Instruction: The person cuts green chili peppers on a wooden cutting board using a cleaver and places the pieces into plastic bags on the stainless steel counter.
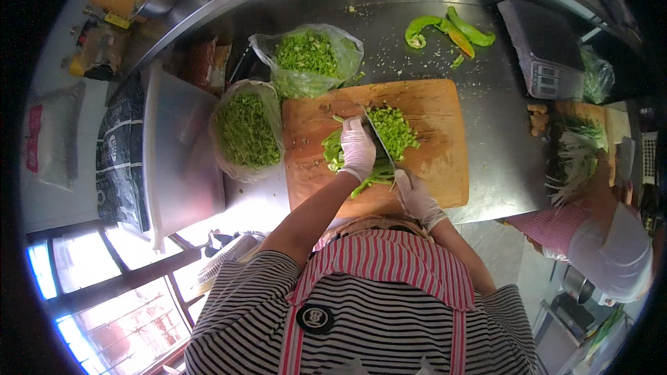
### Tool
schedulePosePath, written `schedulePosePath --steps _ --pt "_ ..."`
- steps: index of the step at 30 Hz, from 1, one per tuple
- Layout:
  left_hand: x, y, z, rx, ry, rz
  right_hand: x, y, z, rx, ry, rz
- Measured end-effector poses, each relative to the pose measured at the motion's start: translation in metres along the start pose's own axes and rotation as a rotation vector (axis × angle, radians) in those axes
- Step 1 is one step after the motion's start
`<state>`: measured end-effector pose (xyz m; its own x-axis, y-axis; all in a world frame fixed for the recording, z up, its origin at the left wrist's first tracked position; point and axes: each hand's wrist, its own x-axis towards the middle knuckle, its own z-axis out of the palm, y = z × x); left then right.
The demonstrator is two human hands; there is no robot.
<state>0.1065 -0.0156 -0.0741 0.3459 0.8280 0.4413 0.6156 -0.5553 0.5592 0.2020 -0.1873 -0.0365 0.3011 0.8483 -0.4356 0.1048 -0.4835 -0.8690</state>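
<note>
Left fingers (353,127) bunched on green pepper (333,149); right fingers (405,182) closed round knife (380,140).

A digital scale (544,35) beside a plastic bag (596,75), a pale bin (179,146) at left.

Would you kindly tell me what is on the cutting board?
The cutting board bears chopped green pieces and longer green strips, with a knife, held in the right hand, between them. The left hand covers some strips; whatever lies beneath it is hidden.
</note>
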Motion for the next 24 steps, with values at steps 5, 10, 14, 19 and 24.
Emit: schedulePosePath --steps 5,10,14,19,24 --pt "0.017 -0.008 -0.003 0.146 -0.169 -0.043 -0.032 -0.018 -0.022 0.282 0.110 -0.054" --pt "0.047 -0.029 0.012 0.215 -0.287 0.080 -0.033 0.003 -0.035 0.261 0.256 0.073" --pt "0.047 -0.044 0.005 0.185 -0.532 0.101 -0.036 -0.004 -0.039 0.293 0.272 0.112" --pt "0.030 -0.027 -0.032 0.294 -0.674 0.076 -0.038 0.024 -0.027 0.235 0.289 0.087" --pt "0.026 -0.018 -0.039 0.314 -0.521 0.210 -0.050 0.035 -0.016 0.266 0.341 0.070"
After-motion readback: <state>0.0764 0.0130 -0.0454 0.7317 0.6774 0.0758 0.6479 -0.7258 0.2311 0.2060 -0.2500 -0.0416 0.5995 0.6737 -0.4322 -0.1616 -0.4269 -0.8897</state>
